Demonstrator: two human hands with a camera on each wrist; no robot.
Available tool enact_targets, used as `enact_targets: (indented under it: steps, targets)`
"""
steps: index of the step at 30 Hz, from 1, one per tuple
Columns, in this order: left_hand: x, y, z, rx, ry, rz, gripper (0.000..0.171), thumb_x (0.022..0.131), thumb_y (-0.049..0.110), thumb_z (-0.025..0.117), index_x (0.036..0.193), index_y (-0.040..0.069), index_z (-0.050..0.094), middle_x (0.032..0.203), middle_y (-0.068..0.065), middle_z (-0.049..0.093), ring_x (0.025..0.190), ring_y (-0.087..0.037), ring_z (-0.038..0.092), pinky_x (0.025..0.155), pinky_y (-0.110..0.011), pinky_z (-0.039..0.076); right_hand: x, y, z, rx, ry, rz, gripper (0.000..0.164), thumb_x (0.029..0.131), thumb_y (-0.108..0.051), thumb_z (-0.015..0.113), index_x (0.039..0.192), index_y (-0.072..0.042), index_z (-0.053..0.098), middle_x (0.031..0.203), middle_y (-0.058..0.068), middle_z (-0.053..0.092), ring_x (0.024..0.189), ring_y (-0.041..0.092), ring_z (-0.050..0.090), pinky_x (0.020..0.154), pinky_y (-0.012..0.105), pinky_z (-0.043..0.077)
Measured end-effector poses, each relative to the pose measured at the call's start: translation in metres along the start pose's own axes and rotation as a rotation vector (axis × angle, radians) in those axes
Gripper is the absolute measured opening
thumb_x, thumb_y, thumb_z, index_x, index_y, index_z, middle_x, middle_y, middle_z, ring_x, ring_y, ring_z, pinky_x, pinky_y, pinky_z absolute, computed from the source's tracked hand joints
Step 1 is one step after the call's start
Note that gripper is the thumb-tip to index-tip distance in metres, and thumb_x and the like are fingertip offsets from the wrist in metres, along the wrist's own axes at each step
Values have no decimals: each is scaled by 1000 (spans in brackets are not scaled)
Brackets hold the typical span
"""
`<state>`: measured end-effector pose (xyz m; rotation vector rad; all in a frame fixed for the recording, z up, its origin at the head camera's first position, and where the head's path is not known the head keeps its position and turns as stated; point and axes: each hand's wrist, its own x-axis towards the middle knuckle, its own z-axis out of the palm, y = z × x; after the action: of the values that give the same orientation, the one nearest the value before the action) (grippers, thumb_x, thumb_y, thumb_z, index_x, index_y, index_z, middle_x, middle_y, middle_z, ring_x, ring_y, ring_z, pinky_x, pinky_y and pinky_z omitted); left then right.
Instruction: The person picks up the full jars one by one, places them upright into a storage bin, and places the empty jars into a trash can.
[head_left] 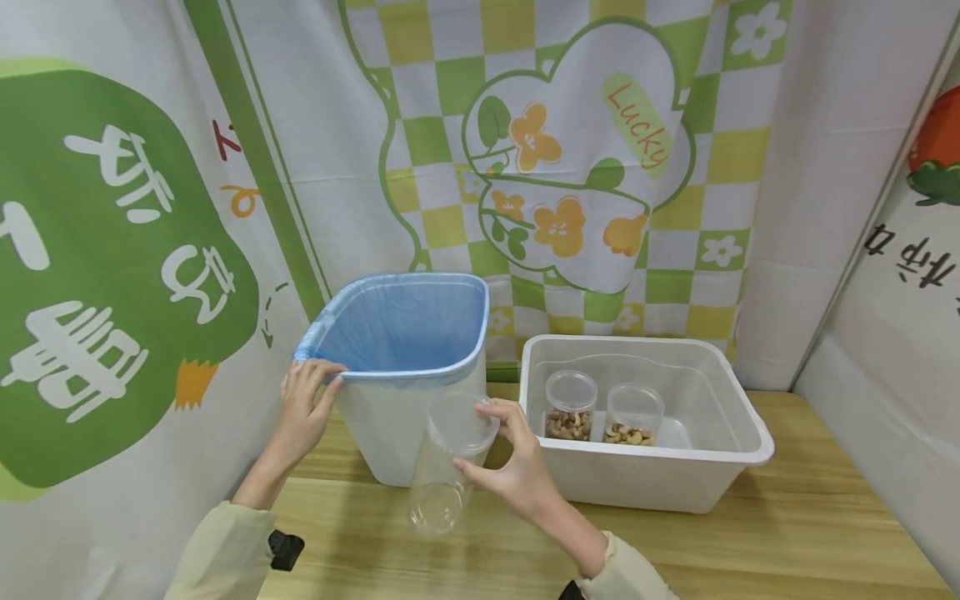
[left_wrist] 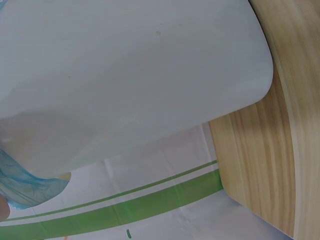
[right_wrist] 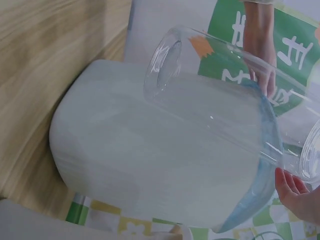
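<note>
A tall white trash bin (head_left: 375, 433) lined with a blue bag (head_left: 420, 321) stands at the left of the table. At its front left corner, my left hand (head_left: 303, 396) holds the rim, fingers over the edge and thumb on the outside. My right hand (head_left: 521, 471) grips an empty clear plastic jar (head_left: 442, 479) near its upper end, in front of the bin. The jar is tilted, its base toward the lower left. In the right wrist view the jar (right_wrist: 210, 107) lies across the bin (right_wrist: 150, 145), with my right fingertips (right_wrist: 285, 187) at one end.
Right of the bin sits a white plastic tub (head_left: 637, 479). Inside it stand two clear jars of nuts, a left jar (head_left: 570, 417) and a right jar (head_left: 633, 417). Printed curtains (head_left: 322, 150) surround the wooden table (head_left: 810, 517) at the back and sides.
</note>
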<state>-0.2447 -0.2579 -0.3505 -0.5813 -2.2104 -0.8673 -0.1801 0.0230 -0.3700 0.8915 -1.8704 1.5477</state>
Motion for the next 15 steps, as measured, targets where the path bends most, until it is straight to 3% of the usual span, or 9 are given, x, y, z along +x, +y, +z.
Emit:
enact_targets:
  steps: [4,11,15]
  targets:
    - [0,0,0,-4,-1,4,12,85,-1,49,94,-4,57,94,-17,50,103,-35,35,99,-58,6,3,8,-6,16,11,4,61,60,4,76,112,5,45,112,19,47,103,30,49,89,40,43]
    - [0,1,0,-5,0,8,12,85,-1,49,94,-4,56,94,-18,50,103,-36,35,99,-59,6,13,1,-22,54,51,46,55,67,1,73,114,0,45,116,16,47,108,28,49,89,39,43]
    - [1,1,0,-8,0,9,12,85,-1,49,94,-5,56,94,-18,50,103,-36,35,99,-59,5,19,-4,-31,115,76,57,55,68,6,69,115,3,42,118,17,45,108,21,50,88,31,44]
